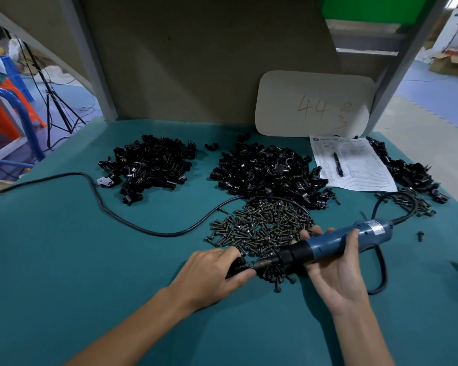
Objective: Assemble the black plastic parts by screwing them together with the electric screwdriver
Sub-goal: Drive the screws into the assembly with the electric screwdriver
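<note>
**benchrat:** so where's the actual workpiece in this? all I see is piles lol

**gluegun42:** it's the small black plastic part [239, 267] tucked in the left hand [212, 272], low over the teal desk [64, 247], right at the near edge of the heap of dark metal screws [262, 232]. That grip is curled tight round the part. The right hand [337, 270] has its grip wrapped round the blue-bodied electric screwdriver [339, 240]. The bit points straight into the part, touching or near enough. Can't make out the screw itself.

**benchrat:** how far along would you say?

**gluegun42:** barely dented imo. One part is getting its screw. Meanwhile the left heap of loose black plastic pieces [148, 165] and the bigger middle heap [270, 170] sit further back, well apart from the hands. There's also a smaller black heap on the right [407, 171], past the printed paper sheet [354, 167] with a black pen [338, 165] lying on it. Might be finished ones, can't tell from here. Loads of screws left too.
</note>
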